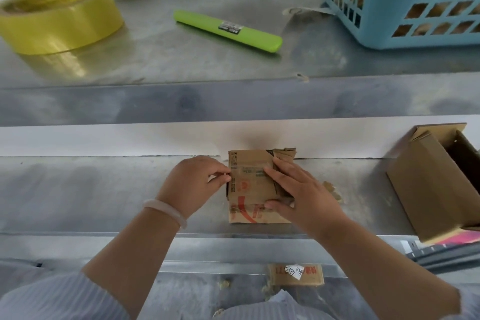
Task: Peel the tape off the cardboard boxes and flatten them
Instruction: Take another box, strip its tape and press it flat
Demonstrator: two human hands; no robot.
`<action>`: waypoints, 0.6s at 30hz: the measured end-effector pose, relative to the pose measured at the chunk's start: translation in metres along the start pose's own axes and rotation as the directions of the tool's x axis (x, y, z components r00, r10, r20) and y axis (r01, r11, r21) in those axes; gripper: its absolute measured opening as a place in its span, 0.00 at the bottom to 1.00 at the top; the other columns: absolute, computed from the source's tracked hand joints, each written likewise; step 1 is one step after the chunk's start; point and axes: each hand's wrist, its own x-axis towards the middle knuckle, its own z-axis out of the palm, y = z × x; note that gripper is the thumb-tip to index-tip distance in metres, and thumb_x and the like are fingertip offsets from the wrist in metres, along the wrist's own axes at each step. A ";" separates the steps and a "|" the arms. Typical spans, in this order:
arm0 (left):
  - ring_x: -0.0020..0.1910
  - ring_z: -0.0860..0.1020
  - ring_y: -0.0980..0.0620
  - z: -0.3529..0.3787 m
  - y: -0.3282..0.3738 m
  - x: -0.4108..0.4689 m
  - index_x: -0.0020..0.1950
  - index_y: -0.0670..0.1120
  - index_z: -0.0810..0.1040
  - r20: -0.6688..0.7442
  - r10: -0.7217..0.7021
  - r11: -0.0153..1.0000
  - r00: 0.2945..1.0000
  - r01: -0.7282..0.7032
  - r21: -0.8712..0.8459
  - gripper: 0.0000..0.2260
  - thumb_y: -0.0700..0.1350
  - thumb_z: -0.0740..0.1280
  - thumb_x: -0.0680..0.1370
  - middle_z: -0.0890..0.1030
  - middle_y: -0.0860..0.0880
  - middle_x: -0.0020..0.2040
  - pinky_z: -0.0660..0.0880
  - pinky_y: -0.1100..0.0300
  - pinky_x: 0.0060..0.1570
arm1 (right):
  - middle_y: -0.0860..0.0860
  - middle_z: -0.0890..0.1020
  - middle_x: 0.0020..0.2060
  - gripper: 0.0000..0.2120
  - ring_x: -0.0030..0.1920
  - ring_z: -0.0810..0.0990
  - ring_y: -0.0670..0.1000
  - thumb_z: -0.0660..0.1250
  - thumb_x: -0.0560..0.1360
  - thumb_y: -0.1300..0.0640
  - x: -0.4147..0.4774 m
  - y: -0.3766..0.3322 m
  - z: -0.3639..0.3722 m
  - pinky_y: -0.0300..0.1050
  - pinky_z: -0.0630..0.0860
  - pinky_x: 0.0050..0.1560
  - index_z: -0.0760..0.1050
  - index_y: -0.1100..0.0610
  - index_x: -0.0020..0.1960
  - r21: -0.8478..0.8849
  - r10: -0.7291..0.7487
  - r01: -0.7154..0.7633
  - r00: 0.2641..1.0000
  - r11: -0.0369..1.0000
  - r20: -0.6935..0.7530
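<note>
A small printed cardboard box [249,184] with red markings lies on the middle metal shelf [104,189], against the white back wall. My right hand [298,195] rests flat on its right half, fingers spread, thumb on the lower front. At the box's left edge my left hand [197,182] pinches something thin with thumb and fingertips; whether it is tape or the cardboard edge I cannot tell. A white bangle sits on my left wrist.
On the upper shelf lie a yellow tape roll [59,18], a green utility knife [228,30] and a blue plastic basket [405,0]. An open brown box [436,184] stands at the right of the middle shelf. A labelled cardboard piece [296,274] lies on the shelf below.
</note>
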 end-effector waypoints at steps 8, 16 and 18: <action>0.45 0.78 0.56 -0.010 0.001 0.017 0.54 0.54 0.84 0.138 -0.011 0.985 0.990 -0.013 0.174 0.08 0.49 0.66 0.78 0.82 0.55 0.48 0.73 0.63 0.47 | 0.39 0.58 0.75 0.33 0.75 0.58 0.47 0.68 0.73 0.40 0.003 -0.006 0.002 0.46 0.59 0.73 0.60 0.40 0.75 -0.009 0.006 -0.006 0.999 1.000 0.037; 0.43 0.77 0.54 -0.005 -0.008 0.011 0.50 0.49 0.81 0.112 0.126 0.950 0.986 -0.153 0.273 0.09 0.47 0.61 0.80 0.80 0.53 0.48 0.76 0.60 0.43 | 0.36 0.57 0.74 0.32 0.75 0.60 0.47 0.68 0.73 0.40 0.002 -0.011 0.004 0.46 0.59 0.73 0.60 0.38 0.74 -0.023 0.001 0.000 1.000 1.000 0.027; 0.40 0.76 0.53 -0.002 -0.008 0.010 0.48 0.48 0.79 0.090 0.150 0.943 0.985 -0.169 0.285 0.08 0.46 0.61 0.80 0.79 0.52 0.46 0.75 0.60 0.40 | 0.33 0.55 0.72 0.32 0.75 0.59 0.46 0.68 0.73 0.40 0.002 -0.012 0.004 0.41 0.56 0.71 0.60 0.38 0.74 -0.018 0.005 -0.004 1.000 1.000 0.013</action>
